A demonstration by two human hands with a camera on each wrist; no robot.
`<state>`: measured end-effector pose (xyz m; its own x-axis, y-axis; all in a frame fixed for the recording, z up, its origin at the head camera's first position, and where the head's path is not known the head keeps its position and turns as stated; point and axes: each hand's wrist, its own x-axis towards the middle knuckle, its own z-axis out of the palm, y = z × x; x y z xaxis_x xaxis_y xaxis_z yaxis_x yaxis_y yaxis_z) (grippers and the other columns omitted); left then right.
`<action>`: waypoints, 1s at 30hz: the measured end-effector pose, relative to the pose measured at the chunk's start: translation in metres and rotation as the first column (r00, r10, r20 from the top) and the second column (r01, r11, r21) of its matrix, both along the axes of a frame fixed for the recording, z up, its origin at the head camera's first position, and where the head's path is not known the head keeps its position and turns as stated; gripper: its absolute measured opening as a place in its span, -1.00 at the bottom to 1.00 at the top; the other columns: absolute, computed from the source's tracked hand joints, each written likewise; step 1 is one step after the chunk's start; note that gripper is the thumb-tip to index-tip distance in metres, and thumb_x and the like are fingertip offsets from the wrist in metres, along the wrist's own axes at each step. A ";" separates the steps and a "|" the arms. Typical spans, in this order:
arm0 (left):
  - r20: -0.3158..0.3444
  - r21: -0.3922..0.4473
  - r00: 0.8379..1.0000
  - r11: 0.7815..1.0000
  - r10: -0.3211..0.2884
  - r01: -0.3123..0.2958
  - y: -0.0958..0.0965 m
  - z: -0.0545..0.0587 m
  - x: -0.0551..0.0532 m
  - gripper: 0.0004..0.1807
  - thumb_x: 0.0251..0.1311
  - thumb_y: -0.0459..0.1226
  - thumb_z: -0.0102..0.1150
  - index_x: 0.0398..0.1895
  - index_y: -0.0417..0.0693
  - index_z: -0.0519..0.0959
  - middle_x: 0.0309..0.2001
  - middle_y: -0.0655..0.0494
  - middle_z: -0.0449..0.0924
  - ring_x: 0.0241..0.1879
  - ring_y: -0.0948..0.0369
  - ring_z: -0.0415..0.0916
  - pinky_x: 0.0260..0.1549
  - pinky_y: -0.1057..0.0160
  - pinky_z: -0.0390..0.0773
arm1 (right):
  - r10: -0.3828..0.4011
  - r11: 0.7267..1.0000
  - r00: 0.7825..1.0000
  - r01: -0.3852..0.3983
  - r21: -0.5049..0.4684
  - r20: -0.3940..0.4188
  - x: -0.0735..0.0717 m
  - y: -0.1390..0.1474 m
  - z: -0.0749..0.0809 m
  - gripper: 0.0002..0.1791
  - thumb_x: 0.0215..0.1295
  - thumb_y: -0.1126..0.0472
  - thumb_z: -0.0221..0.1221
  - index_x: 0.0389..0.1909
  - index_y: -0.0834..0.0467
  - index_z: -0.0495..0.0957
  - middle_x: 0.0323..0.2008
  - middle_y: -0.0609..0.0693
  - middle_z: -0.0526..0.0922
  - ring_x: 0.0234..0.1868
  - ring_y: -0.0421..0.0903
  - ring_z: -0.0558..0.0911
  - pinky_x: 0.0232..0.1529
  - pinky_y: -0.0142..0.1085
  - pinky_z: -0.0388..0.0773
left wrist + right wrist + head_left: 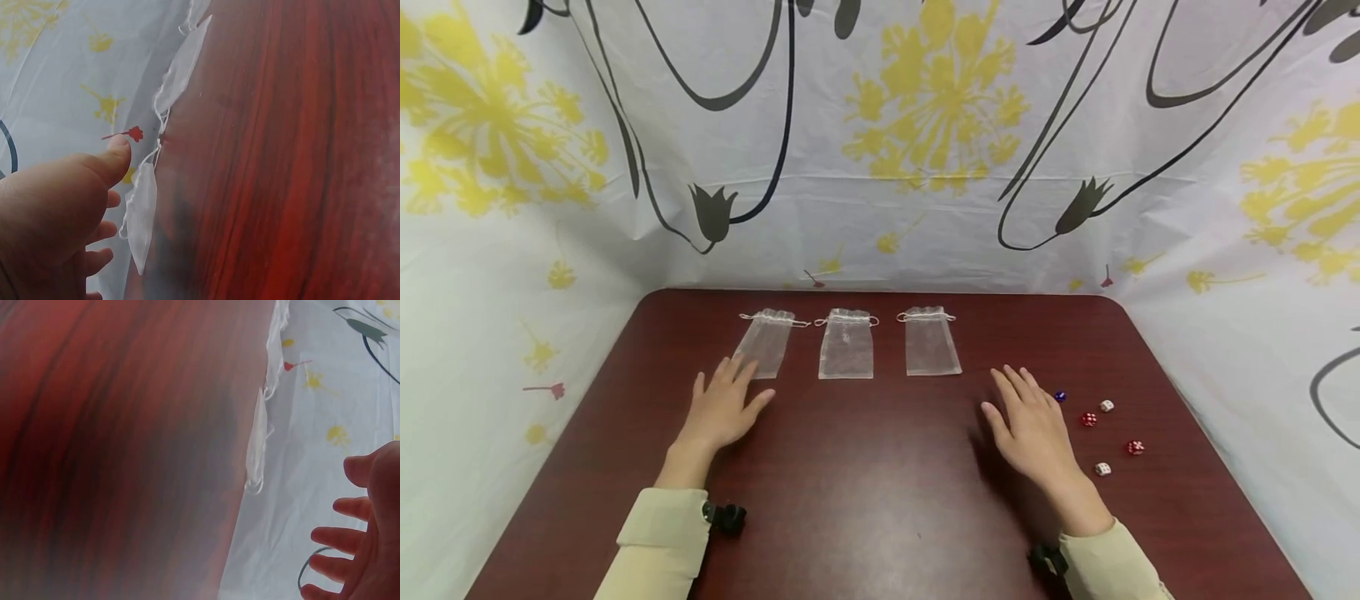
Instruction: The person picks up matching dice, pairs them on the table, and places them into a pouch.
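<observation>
Three sheer white drawstring pouches lie in a row toward the table's far edge: a left pouch [767, 346], a middle pouch [847, 346] and a right pouch [931, 343]. My left hand [718, 412], fingers spread, overlaps the lower corner of the left pouch in the head view and holds nothing. Fingers extended, my right hand [1033, 429] is beside several small dice. A blue die [1060, 396] sits at its fingers, partly hidden. Farther right are a red die [1089, 419], a white die [1107, 406], another red die [1136, 447] and another white die [1102, 469].
The dark red-brown wooden table [865, 500] has rounded far corners. A white curtain [820, 150] with yellow and grey flower prints hangs behind it and along both sides. Black wrist cameras sit at both cuffs, the left camera [726, 518] and the right camera [1047, 560].
</observation>
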<state>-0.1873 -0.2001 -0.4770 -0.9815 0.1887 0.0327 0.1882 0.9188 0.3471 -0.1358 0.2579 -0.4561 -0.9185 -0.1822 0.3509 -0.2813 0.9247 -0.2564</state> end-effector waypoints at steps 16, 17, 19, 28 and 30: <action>0.076 -0.016 0.997 1.000 -0.017 0.018 -0.001 -0.011 -0.008 -0.21 0.48 0.09 -0.01 0.54 -0.27 0.18 0.56 -0.34 -0.06 0.53 -0.29 -0.12 0.37 -0.47 -0.24 | -0.063 0.998 0.996 0.061 -0.032 -0.066 0.010 0.043 0.006 -0.43 0.41 0.14 0.20 0.35 0.32 0.41 0.32 0.37 0.44 0.37 0.41 0.32 0.20 0.38 0.26; 0.081 -0.019 0.997 1.000 -0.017 0.019 -0.001 -0.011 -0.008 -0.21 0.48 0.09 -0.01 0.54 -0.26 0.18 0.56 -0.34 -0.06 0.53 -0.29 -0.12 0.37 -0.47 -0.23 | -0.068 0.997 0.996 0.065 -0.036 -0.065 0.010 0.046 0.007 -0.43 0.41 0.13 0.21 0.34 0.32 0.41 0.32 0.37 0.43 0.37 0.41 0.32 0.18 0.41 0.26; 0.088 -0.025 0.996 1.000 -0.017 0.019 -0.001 -0.012 -0.008 -0.21 0.49 0.10 -0.02 0.54 -0.27 0.18 0.56 -0.35 -0.05 0.53 -0.28 -0.11 0.37 -0.48 -0.23 | -0.077 0.996 0.995 0.074 -0.041 -0.064 0.011 0.053 0.007 -0.43 0.42 0.13 0.20 0.34 0.33 0.40 0.32 0.38 0.43 0.37 0.41 0.32 0.15 0.45 0.25; 0.097 -0.023 0.995 1.000 -0.015 0.018 0.001 -0.013 -0.008 -0.20 0.48 0.11 -0.02 0.53 -0.27 0.20 0.55 -0.36 -0.04 0.54 -0.27 -0.11 0.37 -0.48 -0.24 | -0.132 0.989 0.986 0.125 -0.081 -0.098 0.018 0.087 0.013 -0.46 0.38 0.22 0.23 0.30 0.35 0.43 0.22 0.43 0.48 0.25 0.42 0.43 0.09 0.41 0.32; 0.098 -0.020 0.995 1.000 -0.014 0.016 0.001 -0.014 -0.008 -0.20 0.48 0.12 -0.03 0.54 -0.26 0.19 0.56 -0.35 -0.05 0.54 -0.27 -0.13 0.37 -0.47 -0.25 | -0.140 0.988 0.984 0.132 -0.075 -0.107 0.020 0.093 0.012 -0.49 0.37 0.23 0.24 0.28 0.35 0.45 0.19 0.42 0.52 0.18 0.42 0.48 0.04 0.39 0.35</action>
<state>-0.1955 -0.1996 -0.4908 -0.9769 0.2028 -0.0676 0.1678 0.9235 0.3451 -0.1161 0.3504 -0.4443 -0.8872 -0.0304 0.4603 -0.1845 0.9379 -0.2937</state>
